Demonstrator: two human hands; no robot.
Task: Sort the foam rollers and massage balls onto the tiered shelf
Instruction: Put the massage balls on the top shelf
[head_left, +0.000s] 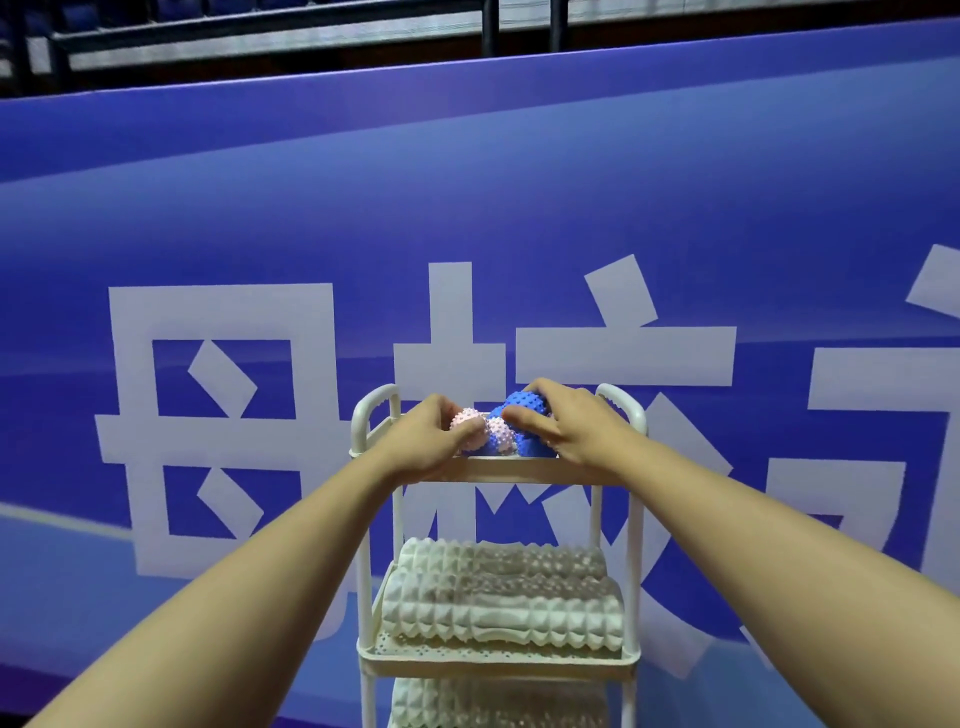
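One head-worn wide-angle view looks forward and slightly down, close over the white tiered shelf (496, 470), facing a blue banner wall (311, 208).

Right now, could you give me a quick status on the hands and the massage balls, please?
Left hand on pink ball, right hand on blue ball. Both on shelf top tier. Foam rollers below. Nothing blocking.

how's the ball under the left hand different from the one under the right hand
Colour: the ball under the left hand is pale pink; the ball under the right hand is solid blue.
Size: the blue ball looks larger than the pink ball.
Position: the pink ball sits at the left of the shelf's top tier, the blue ball at the right, with a pink-and-blue ball between them.
Both are covered in small nubs.
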